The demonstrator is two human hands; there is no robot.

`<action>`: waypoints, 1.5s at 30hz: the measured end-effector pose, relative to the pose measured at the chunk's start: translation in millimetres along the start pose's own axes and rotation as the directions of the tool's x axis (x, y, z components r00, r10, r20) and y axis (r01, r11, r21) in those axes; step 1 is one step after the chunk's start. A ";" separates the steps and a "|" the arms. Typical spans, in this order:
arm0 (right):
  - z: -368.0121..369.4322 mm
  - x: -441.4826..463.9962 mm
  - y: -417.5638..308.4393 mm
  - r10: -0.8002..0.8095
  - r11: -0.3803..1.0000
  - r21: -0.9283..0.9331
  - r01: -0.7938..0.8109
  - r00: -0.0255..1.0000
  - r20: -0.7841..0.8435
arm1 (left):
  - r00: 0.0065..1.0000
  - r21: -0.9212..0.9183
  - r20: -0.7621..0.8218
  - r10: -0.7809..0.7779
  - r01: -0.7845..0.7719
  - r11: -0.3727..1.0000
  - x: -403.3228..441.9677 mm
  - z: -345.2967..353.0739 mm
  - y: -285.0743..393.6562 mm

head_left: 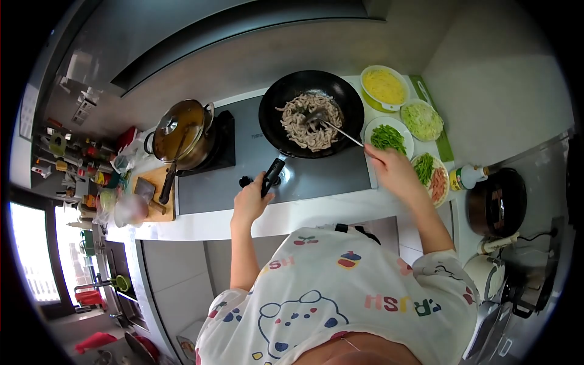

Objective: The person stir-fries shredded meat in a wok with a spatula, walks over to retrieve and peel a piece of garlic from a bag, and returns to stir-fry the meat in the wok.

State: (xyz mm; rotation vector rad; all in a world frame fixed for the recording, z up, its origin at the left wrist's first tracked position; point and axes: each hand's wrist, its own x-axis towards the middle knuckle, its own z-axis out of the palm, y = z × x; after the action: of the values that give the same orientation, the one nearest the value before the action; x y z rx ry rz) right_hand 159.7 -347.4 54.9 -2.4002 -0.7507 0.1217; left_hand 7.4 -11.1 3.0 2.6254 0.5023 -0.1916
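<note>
A black wok (272,115) sits on the stove, with cooked-looking meat strips (304,135) spread in its middle. My left hand (250,199) is closed near the end of the wok's black handle. In my right hand (392,167) is the end of a long metal spatula (345,135); its blade lies among the meat strips. Beside my right hand are a plate of chopped greens (387,139) and a bowl of greens and pink strips (438,184).
A lidded pot (198,149) stands on the left burner. Left of it, a cleaver (145,190) rests on a wooden board (163,182). At the right are a bowl of yellow shreds (383,86), a plate of pale green shreds (421,120), a bottle (467,177) and a dark round pot (480,204).
</note>
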 end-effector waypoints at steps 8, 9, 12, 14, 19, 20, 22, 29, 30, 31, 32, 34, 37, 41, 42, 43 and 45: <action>-42.9 -23.2 -12.1 -0.033 0.995 -0.087 0.040 0.996 0.077 | 0.998 -0.036 0.019 -0.052 0.053 0.998 1.0 2.0 -0.4; -38.8 -20.9 -9.4 -0.016 0.998 -0.065 0.021 0.997 0.069 | 0.999 -0.034 0.017 -0.043 0.044 0.998 1.1 2.5 0.0; -36.2 -15.6 -14.8 0.015 0.999 -0.034 -0.013 0.998 0.054 | 1.000 -0.014 0.002 -0.024 0.024 1.000 1.7 -0.3 -1.7; -57.5 -29.5 -25.1 0.029 0.997 -0.076 -0.024 0.998 0.064 | 1.000 0.003 0.000 -0.013 0.013 1.000 0.5 1.6 -1.7; -50.3 -29.8 -24.3 -0.044 0.994 -0.100 0.054 0.994 0.102 | 0.999 -0.043 0.006 -0.051 0.051 0.998 0.6 3.8 -3.0; -42.3 -26.9 -21.3 -0.078 0.994 -0.067 0.083 0.995 0.063 | 0.998 -0.049 0.009 -0.055 0.056 0.997 1.0 3.5 -2.1; -45.1 -28.0 -21.5 -0.060 0.994 -0.089 0.063 0.997 0.040 | 0.999 -0.017 0.000 -0.033 0.033 0.999 1.2 2.5 -1.1; -82.0 -42.5 -39.3 0.017 0.989 -0.145 0.007 0.986 0.164 | 1.000 -0.031 -0.008 -0.026 0.026 0.999 2.1 6.1 -5.5; -71.6 -38.0 -33.0 0.013 0.994 -0.113 0.004 0.989 0.144 | 0.999 -0.027 0.004 -0.035 0.035 0.999 1.1 6.2 -4.4; -55.0 -28.7 -24.9 0.008 0.997 -0.081 0.002 0.993 0.121 | 0.999 -0.023 0.014 -0.042 0.042 0.999 1.3 5.3 -3.1; -45.5 -22.4 -22.0 0.000 0.999 -0.047 0.004 0.995 0.096 | 0.999 -0.017 0.020 -0.050 0.050 0.999 2.7 3.7 -2.7; -41.7 -21.0 -25.7 -0.010 0.997 -0.078 0.014 0.998 0.061 | 1.000 0.002 -0.005 -0.022 0.022 1.000 4.8 4.3 -4.3; -23.9 -20.6 -22.1 -0.034 0.996 -0.083 0.037 0.999 0.041 | 1.000 -0.015 0.000 -0.018 0.018 1.000 0.7 5.0 -5.5; -1.1 -6.0 -20.0 0.004 0.984 -0.176 0.010 0.997 0.080 | 0.999 -0.025 0.017 -0.032 0.033 0.999 1.3 2.9 -3.1; -7.3 -8.2 -23.1 0.009 0.987 -0.163 0.002 0.998 0.068 | 0.999 -0.011 0.012 -0.030 0.030 0.999 0.4 3.0 -3.6; -21.2 -9.1 -27.2 0.004 0.989 -0.149 0.004 0.998 0.056 | 0.999 0.000 -0.002 -0.032 0.032 0.999 1.3 2.9 -4.2; -45.9 -17.1 -29.8 -0.069 0.987 -0.150 0.065 0.997 -0.022 | 0.999 0.001 -0.005 -0.035 0.035 0.999 1.6 4.9 -3.5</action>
State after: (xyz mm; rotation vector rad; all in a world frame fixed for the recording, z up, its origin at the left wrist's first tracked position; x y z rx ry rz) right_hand 142.8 -361.7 107.8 -2.5083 -0.8541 0.0062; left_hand 7.3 -9.9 -3.1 2.6204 0.5500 -0.1968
